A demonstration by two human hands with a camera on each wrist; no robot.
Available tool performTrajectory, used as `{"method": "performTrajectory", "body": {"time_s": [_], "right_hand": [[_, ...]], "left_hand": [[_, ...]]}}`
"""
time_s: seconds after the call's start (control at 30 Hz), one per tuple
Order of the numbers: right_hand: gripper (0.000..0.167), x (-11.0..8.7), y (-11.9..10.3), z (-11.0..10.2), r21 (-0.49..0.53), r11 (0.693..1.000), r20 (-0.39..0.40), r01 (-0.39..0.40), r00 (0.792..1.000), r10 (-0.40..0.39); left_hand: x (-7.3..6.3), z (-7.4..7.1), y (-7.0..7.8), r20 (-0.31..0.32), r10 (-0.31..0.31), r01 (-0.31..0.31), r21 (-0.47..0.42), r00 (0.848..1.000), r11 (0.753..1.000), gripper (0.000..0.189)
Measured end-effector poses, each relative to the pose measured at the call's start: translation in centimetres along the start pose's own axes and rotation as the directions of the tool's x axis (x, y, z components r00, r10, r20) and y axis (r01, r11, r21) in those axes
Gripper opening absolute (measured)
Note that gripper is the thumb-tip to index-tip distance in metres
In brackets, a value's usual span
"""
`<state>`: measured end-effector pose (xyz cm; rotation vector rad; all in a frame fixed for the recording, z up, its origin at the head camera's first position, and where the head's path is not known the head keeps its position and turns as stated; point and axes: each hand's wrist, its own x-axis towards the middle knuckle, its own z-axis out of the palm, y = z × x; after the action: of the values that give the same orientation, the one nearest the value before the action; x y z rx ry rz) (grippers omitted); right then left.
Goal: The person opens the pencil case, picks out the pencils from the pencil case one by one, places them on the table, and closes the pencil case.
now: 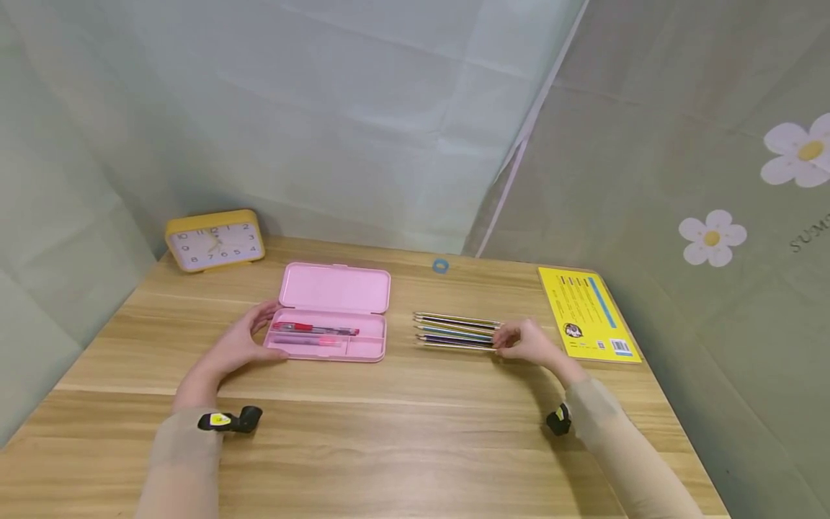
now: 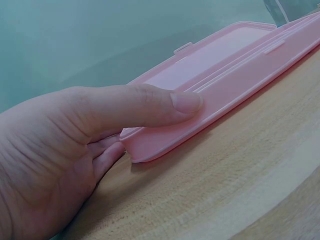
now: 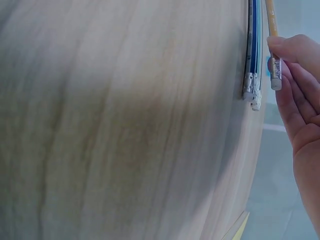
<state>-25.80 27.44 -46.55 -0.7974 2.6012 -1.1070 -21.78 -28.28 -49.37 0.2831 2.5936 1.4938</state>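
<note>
A pink pencil case [image 1: 334,287] lies with its lid folded back, a red-and-clear pen [image 1: 315,329] and a pinkish pen [image 1: 311,341] in its tray. My left hand [image 1: 232,347] holds the case's left end. In the left wrist view, the thumb presses on its front wall, and the other fingers are partly hidden behind the end. To the right, several pencils [image 1: 454,330] lie side by side on the table. At their right ends, my right hand [image 1: 528,342] pinches a yellow pencil [image 3: 272,22] near its eraser end, slightly apart from the others in the right wrist view.
A yellow alarm clock [image 1: 217,241] stands at the back left of the wooden table [image 1: 389,447]. A blue ring [image 1: 440,266] lies near the back edge. The yellow book [image 1: 586,313] rests on the right side. Fabric walls [image 1: 324,130] enclose the back and sides.
</note>
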Motion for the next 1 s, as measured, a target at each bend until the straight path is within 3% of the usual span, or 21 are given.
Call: {"method": "performTrajectory", "body": {"time_s": [0.37,0.67,1.0], "right_hand": [[0.015,-0.35,-0.29,-0.08,-0.026,0.999,0.039,-0.032,0.999,0.033],[0.011,-0.38,-0.11,-0.16,-0.128,0.990,0.053,0.052,0.998,-0.046],[0.009,-0.47,-0.24,-0.28,-0.205,0.977,0.106,0.066,0.993,-0.045]], "left_hand": [[0.05,0.04,-0.16,-0.003,0.008,-0.008,-0.005,1.000,1.000,0.113],[0.09,-0.02,-0.28,-0.004,0.007,-0.007,-0.002,1.000,1.000,0.113],[0.07,0.02,-0.36,-0.006,0.011,-0.011,0.005,1.000,1.000,0.114]]}}
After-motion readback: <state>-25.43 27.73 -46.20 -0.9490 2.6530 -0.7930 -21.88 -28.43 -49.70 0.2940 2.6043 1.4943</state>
